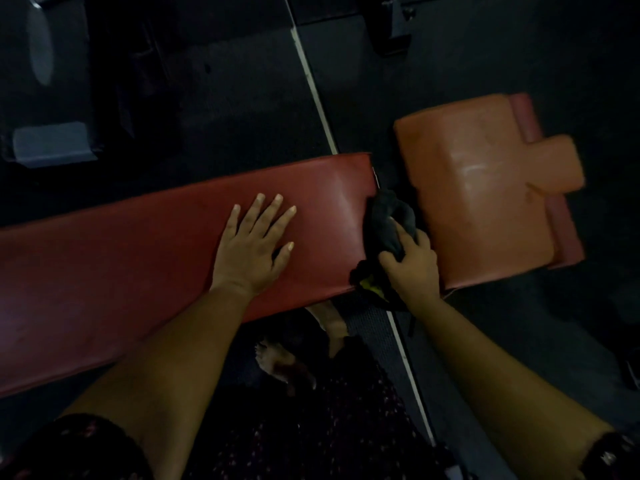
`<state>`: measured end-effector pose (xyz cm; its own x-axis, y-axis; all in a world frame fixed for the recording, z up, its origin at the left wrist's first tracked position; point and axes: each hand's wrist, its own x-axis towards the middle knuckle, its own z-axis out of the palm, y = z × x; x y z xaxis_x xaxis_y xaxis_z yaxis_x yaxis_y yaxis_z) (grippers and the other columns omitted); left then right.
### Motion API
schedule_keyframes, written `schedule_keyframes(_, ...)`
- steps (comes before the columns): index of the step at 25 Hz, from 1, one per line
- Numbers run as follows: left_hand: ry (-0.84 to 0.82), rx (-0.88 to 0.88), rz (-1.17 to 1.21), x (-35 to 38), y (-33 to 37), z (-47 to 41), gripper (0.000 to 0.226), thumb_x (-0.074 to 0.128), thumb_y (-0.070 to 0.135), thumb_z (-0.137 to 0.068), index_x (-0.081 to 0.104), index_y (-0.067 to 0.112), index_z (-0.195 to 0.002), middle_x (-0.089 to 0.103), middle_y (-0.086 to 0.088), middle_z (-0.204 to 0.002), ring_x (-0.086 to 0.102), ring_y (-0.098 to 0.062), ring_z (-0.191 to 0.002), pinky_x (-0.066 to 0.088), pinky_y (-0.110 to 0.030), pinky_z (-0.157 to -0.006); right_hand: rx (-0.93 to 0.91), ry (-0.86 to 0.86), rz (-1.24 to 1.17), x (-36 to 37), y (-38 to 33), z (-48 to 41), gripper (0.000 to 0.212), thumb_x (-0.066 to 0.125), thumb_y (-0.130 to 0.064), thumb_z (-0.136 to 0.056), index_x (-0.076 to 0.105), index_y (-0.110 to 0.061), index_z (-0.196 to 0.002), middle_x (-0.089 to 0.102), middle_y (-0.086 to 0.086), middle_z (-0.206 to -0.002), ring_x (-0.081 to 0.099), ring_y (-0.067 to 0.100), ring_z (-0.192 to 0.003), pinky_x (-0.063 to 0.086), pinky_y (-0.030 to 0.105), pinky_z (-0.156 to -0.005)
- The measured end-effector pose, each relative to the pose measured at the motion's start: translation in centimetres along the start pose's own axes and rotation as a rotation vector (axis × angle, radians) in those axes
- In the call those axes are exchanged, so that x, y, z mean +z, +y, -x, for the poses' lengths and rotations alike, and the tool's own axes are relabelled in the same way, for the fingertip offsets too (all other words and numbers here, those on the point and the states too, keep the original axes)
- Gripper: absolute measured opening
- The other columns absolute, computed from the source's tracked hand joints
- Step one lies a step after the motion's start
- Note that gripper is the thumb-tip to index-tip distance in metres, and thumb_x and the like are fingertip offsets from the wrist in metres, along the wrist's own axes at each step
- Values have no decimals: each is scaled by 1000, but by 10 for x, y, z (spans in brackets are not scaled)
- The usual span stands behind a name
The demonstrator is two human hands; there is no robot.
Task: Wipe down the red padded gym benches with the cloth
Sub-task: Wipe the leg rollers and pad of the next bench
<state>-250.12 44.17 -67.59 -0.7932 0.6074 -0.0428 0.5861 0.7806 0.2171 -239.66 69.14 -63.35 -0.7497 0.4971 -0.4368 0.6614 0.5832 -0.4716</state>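
I have the long red bench (121,271) running across the view, with the smaller, paler pad (478,195) just beyond its right end. My left hand (252,251) lies flat on the long bench, fingers spread. My right hand (412,268) grips the bunched dark cloth (388,223) in the gap between the two, against the long bench's end edge. I judge that end is being wiped now. The smaller pad shows pale marks and looks untouched, and the dim light hides how much is clean.
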Motion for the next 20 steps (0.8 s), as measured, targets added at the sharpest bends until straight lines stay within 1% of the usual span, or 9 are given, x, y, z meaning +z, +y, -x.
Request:
schedule_keyframes(2, 3, 14, -1, 0, -1, 0, 58, 29, 46, -98, 36, 23, -151, 34, -5, -158, 26, -28, -147, 6, -48, -118, -143, 0, 65, 9, 5, 22, 78, 41, -51, -71, 39, -37, -147, 31, 16, -151, 39, 38, -124, 35, 42, -103)
schedule_keyframes(3, 0, 16, 1, 0, -1, 0, 58, 28, 46, -98, 37, 23, -151, 33, -5, -158, 25, -29, -147, 7, -48, -118, -141, 3, 44, 11, 11, 29, 76, 44, -48, -73, 37, -37, -148, 27, 15, -154, 35, 36, -128, 33, 41, -105)
schedule_keyframes(4, -4, 14, 3, -1, -1, 1, 59, 28, 46, -97, 36, 23, -151, 33, -5, -158, 25, -29, -147, 6, -48, -118, -76, 27, -42, 11, 16, 31, 72, 48, -42, -78, 36, -35, -148, 25, 14, -155, 34, 35, -130, 31, 38, -106)
schedule_keyframes(6, -14, 6, 5, -2, -1, 0, 59, 27, 46, -97, 35, 23, -151, 32, -5, -159, 23, -28, -148, 6, -49, -119, 220, 146, -317, 14, 13, 23, 62, 51, -29, -92, 34, -29, -151, 22, 13, -155, 37, 35, -132, 32, 33, -102)
schedule_keyframes(8, -22, 2, 0, -2, 0, 1, 60, 26, 46, -97, 34, 24, -152, 31, -5, -159, 22, -28, -148, 8, -50, -119, 509, 202, -414, 25, -6, 19, 60, 48, -31, -97, 27, -30, -153, 16, 11, -157, 37, 39, -131, 34, 39, -104)
schedule_keyframes(9, -22, 3, 0, -2, 0, 1, 59, 27, 46, -97, 34, 24, -152, 31, -5, -159, 22, -28, -148, 9, -50, -119, 575, 197, -420, 32, -17, 22, 63, 46, -34, -97, 21, -34, -154, 12, 9, -158, 37, 40, -131, 35, 44, -107)
schedule_keyframes(13, -16, 1, 24, 0, -1, 1, 59, 27, 45, -97, 34, 23, -152, 30, -4, -159, 22, -28, -148, 9, -51, -119, 632, 237, -599, 49, -21, 50, 70, 46, -32, -97, 8, -39, -154, 6, 11, -159, 38, 37, -131, 36, 44, -106)
schedule_keyframes(17, -4, 19, 32, -2, -1, 3, 58, 28, 42, -98, 38, 20, -150, 34, -6, -157, 26, -28, -147, 13, -53, -119, 719, 279, -728, 37, 6, 32, 65, 42, -27, -99, 12, -35, -155, 26, 16, -155, 39, 37, -133, 37, 46, -110)
schedule_keyframes(20, 0, 21, 48, -4, 0, 4, 56, 29, 41, -98, 42, 17, -148, 38, -7, -155, 31, -29, -145, 16, -53, -118, 756, 246, -722, 53, -15, 44, 64, 43, -25, -99, 13, -27, -156, 22, 19, -156, 35, 36, -135, 33, 43, -111)
